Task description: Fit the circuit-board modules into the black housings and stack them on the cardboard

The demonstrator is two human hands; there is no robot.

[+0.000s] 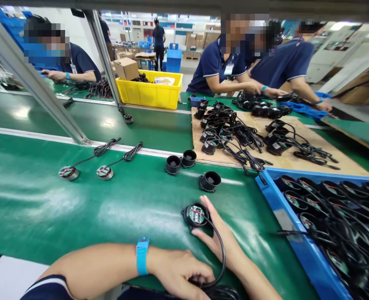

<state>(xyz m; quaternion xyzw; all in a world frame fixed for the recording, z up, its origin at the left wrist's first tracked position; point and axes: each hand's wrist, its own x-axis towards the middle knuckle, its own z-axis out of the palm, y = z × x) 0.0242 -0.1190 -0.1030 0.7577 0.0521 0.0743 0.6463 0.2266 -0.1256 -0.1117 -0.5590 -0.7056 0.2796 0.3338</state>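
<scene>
Near the bottom edge my left hand point(181, 271), with a blue wrist strap point(142, 256), has its fingers curled around a black cable point(223, 254). That cable runs up in a loop to a round black housing point(187, 214), inside which a green circuit board point(197, 214) with red and black wires shows. My right hand point(220, 235) holds the housing from its right side, thumb in front and fingers behind. Farther up the green mat stand three black housings without boards point(209, 181). Two round metal parts with circuit boards point(104, 172) and coiled cables lie to the left.
A blue bin point(267, 187) on the right holds several wired housings. Behind it, a cardboard sheet point(299, 166) carries more wired housings. A metal post point(46, 75) crosses the left side, and a yellow crate point(149, 93) stands beyond. Co-workers point(215, 66) work across the bench.
</scene>
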